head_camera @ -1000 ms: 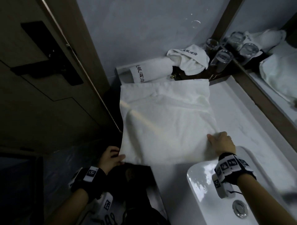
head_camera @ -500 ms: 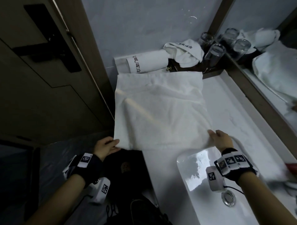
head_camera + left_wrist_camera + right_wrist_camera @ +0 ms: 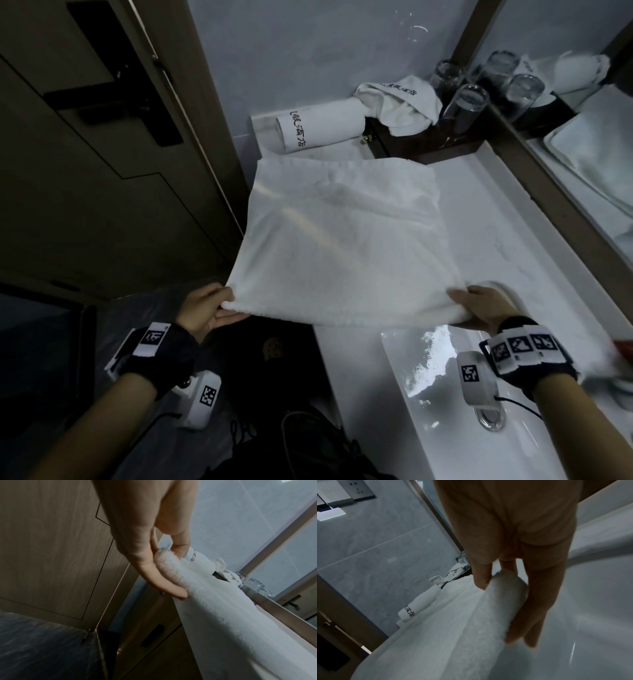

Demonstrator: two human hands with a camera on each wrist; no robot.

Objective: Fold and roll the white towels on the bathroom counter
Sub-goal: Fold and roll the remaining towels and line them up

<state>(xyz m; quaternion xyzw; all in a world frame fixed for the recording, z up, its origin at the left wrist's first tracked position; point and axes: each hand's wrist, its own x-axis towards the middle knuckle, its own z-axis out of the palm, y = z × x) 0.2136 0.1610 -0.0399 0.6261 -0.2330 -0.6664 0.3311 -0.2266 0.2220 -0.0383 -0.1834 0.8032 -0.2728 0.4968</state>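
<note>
A white towel [image 3: 339, 240] lies spread on the white counter [image 3: 507, 240], its near edge lifted off the surface. My left hand [image 3: 219, 305] pinches the near left corner between thumb and fingers; the left wrist view shows that towel corner [image 3: 173, 566] held in the left hand [image 3: 164, 563]. My right hand [image 3: 476, 305] grips the near right corner, and in the right wrist view the towel [image 3: 471, 615] is bunched inside the right hand [image 3: 503, 588]. At the back lies a rolled towel [image 3: 318, 128] with black lettering, next to a crumpled towel [image 3: 400, 102].
Several glasses [image 3: 466, 99] stand on a dark wooden tray [image 3: 428, 144] in the back corner by the mirror [image 3: 582, 137]. The sink basin [image 3: 445, 394] sits near right, under my right wrist. A wooden door [image 3: 102, 171] is on the left.
Both hands have drawn the towel's near edge toward me and raised it; the left hand now pinches the corner clear of the counter edge. The camera has shifted closer.
</note>
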